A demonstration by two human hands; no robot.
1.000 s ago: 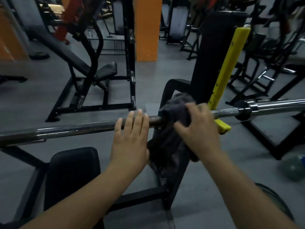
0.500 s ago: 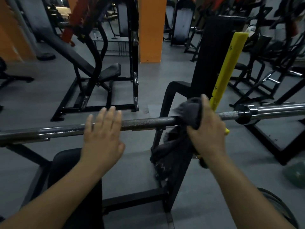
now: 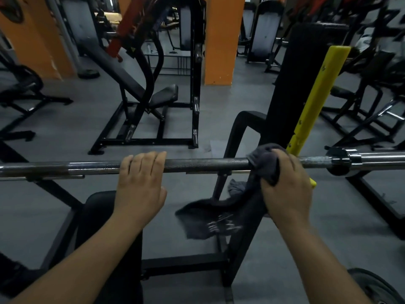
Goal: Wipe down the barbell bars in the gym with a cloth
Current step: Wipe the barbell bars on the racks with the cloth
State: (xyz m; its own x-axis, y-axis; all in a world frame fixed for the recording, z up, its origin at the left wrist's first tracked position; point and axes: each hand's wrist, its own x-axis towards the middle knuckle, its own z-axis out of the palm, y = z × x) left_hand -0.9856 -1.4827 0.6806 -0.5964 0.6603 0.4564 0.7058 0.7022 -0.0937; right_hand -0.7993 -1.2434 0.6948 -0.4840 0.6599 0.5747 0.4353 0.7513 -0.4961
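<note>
Fingers of left hand curl over knurled steel bar; right hand grips limp dark cloth.

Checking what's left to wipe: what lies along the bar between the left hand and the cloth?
Head view: only bare, knurled barbell bar between the left hand and the cloth, nothing resting on it.
</note>
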